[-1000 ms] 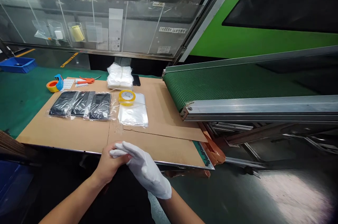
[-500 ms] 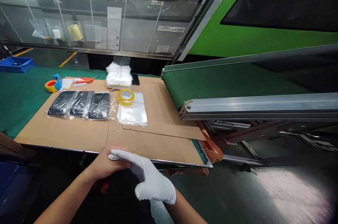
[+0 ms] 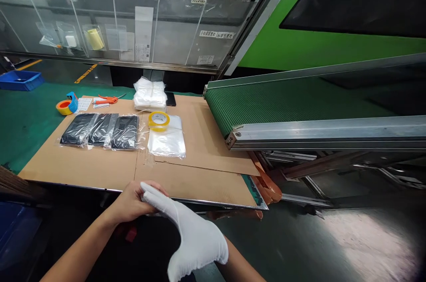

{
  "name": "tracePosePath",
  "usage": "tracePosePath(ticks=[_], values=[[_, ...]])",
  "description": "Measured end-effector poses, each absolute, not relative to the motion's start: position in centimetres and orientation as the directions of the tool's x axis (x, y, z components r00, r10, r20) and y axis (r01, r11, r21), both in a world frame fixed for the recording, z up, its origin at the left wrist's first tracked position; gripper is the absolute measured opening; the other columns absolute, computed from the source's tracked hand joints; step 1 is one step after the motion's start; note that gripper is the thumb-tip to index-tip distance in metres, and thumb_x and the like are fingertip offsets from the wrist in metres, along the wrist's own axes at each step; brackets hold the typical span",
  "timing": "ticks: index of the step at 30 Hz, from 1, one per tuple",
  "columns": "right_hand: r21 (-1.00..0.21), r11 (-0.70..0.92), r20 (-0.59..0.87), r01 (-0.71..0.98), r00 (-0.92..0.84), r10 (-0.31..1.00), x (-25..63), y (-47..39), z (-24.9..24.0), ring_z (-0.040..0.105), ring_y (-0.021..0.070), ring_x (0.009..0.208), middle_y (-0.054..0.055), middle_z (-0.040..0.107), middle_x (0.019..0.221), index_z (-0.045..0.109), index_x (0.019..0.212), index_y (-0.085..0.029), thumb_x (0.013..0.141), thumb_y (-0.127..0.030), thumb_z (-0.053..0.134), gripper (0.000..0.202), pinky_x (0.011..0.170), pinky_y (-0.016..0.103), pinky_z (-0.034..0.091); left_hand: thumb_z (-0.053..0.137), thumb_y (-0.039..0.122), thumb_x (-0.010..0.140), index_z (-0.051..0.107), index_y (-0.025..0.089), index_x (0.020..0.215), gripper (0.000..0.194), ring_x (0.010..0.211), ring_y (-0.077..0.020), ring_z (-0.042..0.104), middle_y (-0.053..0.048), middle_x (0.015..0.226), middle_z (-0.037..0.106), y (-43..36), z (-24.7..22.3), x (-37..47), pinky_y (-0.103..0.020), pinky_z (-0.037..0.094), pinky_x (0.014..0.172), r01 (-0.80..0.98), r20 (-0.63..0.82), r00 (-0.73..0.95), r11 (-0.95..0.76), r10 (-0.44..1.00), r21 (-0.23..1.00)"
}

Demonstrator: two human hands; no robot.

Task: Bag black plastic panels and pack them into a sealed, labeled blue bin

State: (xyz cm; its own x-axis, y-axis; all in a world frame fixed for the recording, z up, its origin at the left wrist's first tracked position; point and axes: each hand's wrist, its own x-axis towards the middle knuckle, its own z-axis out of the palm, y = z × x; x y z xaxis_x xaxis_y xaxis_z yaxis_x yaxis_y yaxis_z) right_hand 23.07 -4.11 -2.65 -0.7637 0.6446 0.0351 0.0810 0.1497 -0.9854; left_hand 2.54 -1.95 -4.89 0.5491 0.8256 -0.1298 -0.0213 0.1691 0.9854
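Note:
My left hand (image 3: 135,202) is bare and closes round the finger end of the white glove (image 3: 199,240). My right hand (image 3: 189,224) is inside that glove, its fingers stretched toward the left hand and the thumb spread well apart below. Some left fingertips are hidden behind the glove. Both hands are just in front of the table's near edge. Beyond them on the cardboard (image 3: 199,184) lie black items in clear bags (image 3: 96,131), a stack of clear plastic bags (image 3: 168,142) and a yellow tape roll (image 3: 159,121) on top of it.
A green conveyor belt (image 3: 266,100) rises to the right, its metal frame overhanging the table. At the back are a bundle of white bags (image 3: 149,95), a black phone-like slab (image 3: 171,99), an orange-handled tool (image 3: 108,99) and a blue tape dispenser (image 3: 72,102). A blue bin (image 3: 21,80) stands far left.
The thumb of my gloved right hand has swung down and away from its fingers. My left hand has drawn closed on the glove's finger end. The table's things have stayed put.

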Motion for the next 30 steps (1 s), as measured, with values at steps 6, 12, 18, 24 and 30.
tracePosePath(ticks=[6, 12, 18, 24, 30], values=[[-0.989, 0.094, -0.033, 0.113, -0.789, 0.613, 23.04, -4.23, -2.58, 0.036, 0.0434, 0.151, 0.015, 0.028, 0.169, 0.031, 0.163, -0.030, 0.044, -0.059, 0.098, 0.139, 0.122, 0.060, 0.033, 0.079, 0.024, 0.071, 0.079, 0.015, 0.096, 0.027, 0.088, -0.0234, 0.069, -0.011, 0.099, 0.078, -1.97, -5.26, 2.41, -0.029, 0.052, 0.075, -0.033, -0.090, 0.585, 0.135, 0.806, 0.990], [-0.997, 0.054, -0.012, 0.055, -0.800, 0.599, 23.12, -4.25, -3.19, 0.057, 0.0404, 0.135, 0.017, 0.034, 0.167, 0.028, 0.164, -0.032, 0.044, -0.056, 0.099, 0.142, 0.114, 0.056, 0.046, 0.080, 0.025, 0.069, 0.079, 0.014, 0.091, 0.024, 0.082, -0.0213, 0.069, -0.009, 0.093, 0.078, -1.79, -5.29, 2.12, -0.027, 0.051, 0.072, -0.014, -0.110, 0.559, 0.143, 0.822, 0.990], [-0.997, 0.070, 0.013, 0.037, -0.796, 0.605, 23.12, -4.22, -3.29, 0.051, 0.0407, 0.140, 0.016, 0.036, 0.166, 0.032, 0.163, -0.031, 0.045, -0.057, 0.099, 0.138, 0.116, 0.056, 0.044, 0.078, 0.023, 0.069, 0.078, 0.014, 0.088, 0.022, 0.077, -0.0191, 0.067, -0.008, 0.089, 0.077, -1.86, -5.27, 2.12, -0.025, 0.048, 0.068, -0.001, -0.123, 0.547, 0.148, 0.828, 0.989], [-0.999, 0.036, 0.030, -0.009, -0.783, 0.621, 23.33, -4.27, -3.42, 0.046, 0.0420, 0.144, 0.016, 0.034, 0.167, 0.031, 0.163, -0.032, 0.043, -0.057, 0.099, 0.140, 0.115, 0.056, 0.045, 0.077, 0.022, 0.067, 0.076, 0.015, 0.084, 0.019, 0.075, -0.0178, 0.064, -0.006, 0.085, 0.075, -1.80, -5.41, 2.10, -0.025, 0.048, 0.068, 0.003, -0.125, 0.502, 0.143, 0.856, 0.990], [-0.999, 0.027, -0.001, 0.024, -0.773, 0.634, 23.59, -4.46, -3.48, 0.044, 0.0423, 0.146, 0.016, 0.035, 0.166, 0.030, 0.163, -0.031, 0.046, -0.056, 0.098, 0.138, 0.119, 0.059, 0.038, 0.071, 0.015, 0.063, 0.075, 0.015, 0.082, 0.019, 0.072, -0.0159, 0.062, -0.003, 0.082, 0.072, -1.95, -5.53, 2.39, -0.024, 0.047, 0.066, -0.010, -0.120, 0.493, 0.143, 0.861, 0.990]])
